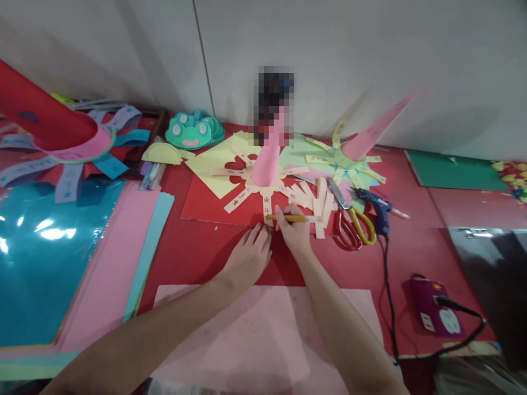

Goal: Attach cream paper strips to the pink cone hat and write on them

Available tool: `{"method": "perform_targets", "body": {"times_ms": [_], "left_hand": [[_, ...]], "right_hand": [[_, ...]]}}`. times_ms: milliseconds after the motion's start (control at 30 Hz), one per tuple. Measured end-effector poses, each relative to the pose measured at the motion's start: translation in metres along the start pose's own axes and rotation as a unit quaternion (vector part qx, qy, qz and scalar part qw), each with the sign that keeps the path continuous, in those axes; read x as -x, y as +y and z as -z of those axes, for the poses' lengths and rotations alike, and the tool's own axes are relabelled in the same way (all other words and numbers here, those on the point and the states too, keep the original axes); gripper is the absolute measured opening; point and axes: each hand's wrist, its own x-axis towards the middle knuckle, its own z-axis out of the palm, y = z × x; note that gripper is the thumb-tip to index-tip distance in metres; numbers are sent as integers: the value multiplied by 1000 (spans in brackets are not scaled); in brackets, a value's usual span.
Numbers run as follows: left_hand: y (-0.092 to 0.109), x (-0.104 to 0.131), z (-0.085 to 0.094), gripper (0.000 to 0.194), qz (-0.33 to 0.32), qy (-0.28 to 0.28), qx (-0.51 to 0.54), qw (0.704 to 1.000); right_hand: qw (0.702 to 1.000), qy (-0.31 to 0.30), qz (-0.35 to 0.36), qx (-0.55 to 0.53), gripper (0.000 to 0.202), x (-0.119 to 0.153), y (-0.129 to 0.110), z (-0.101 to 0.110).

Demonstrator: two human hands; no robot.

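My right hand (294,227) is closed around a gold marker pen (294,218), its tip on a star drawn near the end of a cream paper strip (267,204). That strip, lettered in brown, hangs from a scalloped cream paper base (247,181) under a pink paper cone (267,164). Other lettered strips spread around the base. My left hand (251,251) lies palm down just left of the same strip's end, fingers stretched out, fingertips close to the strip. Loose blank cream strips (319,200) are piled to the right of my right hand.
Scissors (354,222) and a blue glue gun (379,208) lie right, its cord trailing near a purple power box (432,307). Another pink cone (376,131) stands behind. Left are a red cone (53,120), blue plastic-covered sheets (49,263) and green frog cutouts (191,131).
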Motion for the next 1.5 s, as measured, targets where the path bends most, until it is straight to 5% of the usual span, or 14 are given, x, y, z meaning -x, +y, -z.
{"method": "perform_targets", "body": {"times_ms": [500, 1500], "left_hand": [[0, 0, 0, 41, -3, -4, -9, 1000], [0, 0, -1, 40, 2, 4, -5, 1000]], "right_hand": [[997, 61, 6, 36, 37, -2, 1, 0], [1000, 20, -16, -4, 36, -1, 0, 1]]}}
